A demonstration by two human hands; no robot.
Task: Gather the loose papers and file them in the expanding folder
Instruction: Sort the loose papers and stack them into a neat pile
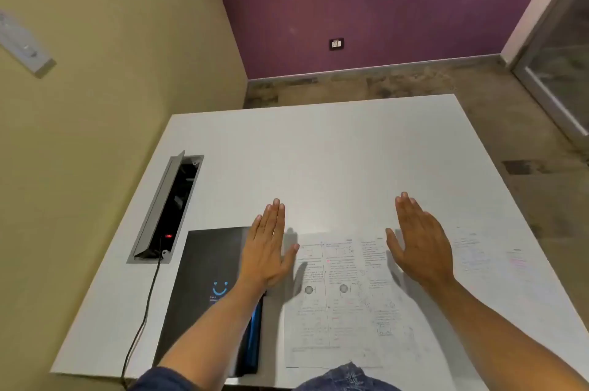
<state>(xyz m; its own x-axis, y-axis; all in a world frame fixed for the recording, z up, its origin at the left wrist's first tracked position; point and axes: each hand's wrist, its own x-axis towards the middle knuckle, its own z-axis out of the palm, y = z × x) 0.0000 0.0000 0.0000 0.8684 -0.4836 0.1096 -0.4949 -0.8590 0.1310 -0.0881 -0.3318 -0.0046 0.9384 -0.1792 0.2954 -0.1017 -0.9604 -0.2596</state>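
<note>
Several loose printed papers [331, 304] lie overlapping on the near part of the white table [318, 161], and more sheets [487, 253] spread off to the right. A black expanding folder [204, 282] with a blue smile mark lies flat at the near left, its blue pockets showing along its right edge. My left hand [267, 247] hovers flat, fingers together, over the folder's right edge and the papers' left side. My right hand [420, 247] is held flat above the papers' upper right. Neither hand holds anything.
An open cable box [169, 209] is sunk into the table at the left, with a black cord [143, 314] running off the near edge. A beige wall stands close on the left. Floor and a purple wall lie beyond the table's far edge.
</note>
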